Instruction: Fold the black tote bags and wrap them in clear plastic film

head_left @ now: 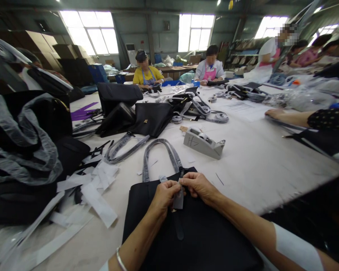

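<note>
A black handbag [203,229] lies on the white table in front of me, its plastic-wrapped handle [159,142] looping away from me. Over the bag's upper part, my left hand [166,194] pinches a small grey tag [178,202] near its top. My right hand [199,185] meets it from the right, thumb and forefinger pressed together at the top of the same tag. A black strap [179,227] with a small gold-coloured fitting hangs down the bag's front below the tag.
A grey tape dispenser [203,143] stands beyond the bag. White strips [98,199] and wrapped black bags [28,150] lie left. More black bags [152,116] are farther back. Another person's arm [292,117] rests at the right; several people work beyond the table.
</note>
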The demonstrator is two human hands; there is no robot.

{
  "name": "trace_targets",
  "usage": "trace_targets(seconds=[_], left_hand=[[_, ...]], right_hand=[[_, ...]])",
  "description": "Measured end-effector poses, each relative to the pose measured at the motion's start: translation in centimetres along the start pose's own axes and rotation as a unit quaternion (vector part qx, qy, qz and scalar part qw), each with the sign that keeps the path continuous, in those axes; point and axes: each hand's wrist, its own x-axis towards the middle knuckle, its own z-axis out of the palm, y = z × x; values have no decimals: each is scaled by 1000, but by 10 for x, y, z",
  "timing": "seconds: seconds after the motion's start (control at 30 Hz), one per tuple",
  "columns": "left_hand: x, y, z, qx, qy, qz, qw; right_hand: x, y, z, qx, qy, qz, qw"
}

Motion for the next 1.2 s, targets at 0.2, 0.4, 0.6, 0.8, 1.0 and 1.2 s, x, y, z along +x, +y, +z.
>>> trace_targets(seconds=[0.2,0.4,0.6,0.8,1.0,1.2], left_hand=[[7,-5,-6,-34,-18,-21,999],[14,-8,-10,-51,-24,-29,998],[14,-7,-13,-74,-25,-34,996],[11,-4,-11,-81,-28,-42,995],[11,-4,-11,-79,-29,-40,996],[8,-2,-9,-77,-19,-36,996]], right_hand=[[4,-26,-76,-132,271,-216,929],[44,-38,-175,-21,420,-208,883],[73,-30,-177,-21,297,-183,937],[55,-32,-162,-64,203,-89,973],[47,-39,-148,-92,166,-46,981],[49,-47,-134,-78,219,-69,970]])
